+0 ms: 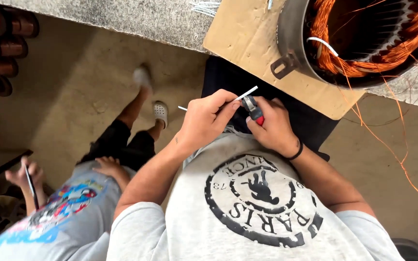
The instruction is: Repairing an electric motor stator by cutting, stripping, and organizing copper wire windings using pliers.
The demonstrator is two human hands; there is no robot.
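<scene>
My left hand [208,121] is curled, thumb and fingertips pinched together, forearm bare and bent in from the left. My right hand [273,126] is closed in a fist just beside it, a dark band around the wrist.

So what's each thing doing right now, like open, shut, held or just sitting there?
Left hand: closed around a thin white strip.
Right hand: gripping red-handled pliers, jaws by the strip.
Motor shell: resting on cardboard, copper wire packed inside, loose strands trailing out.
Copper spools: stacked on their sides.
</scene>
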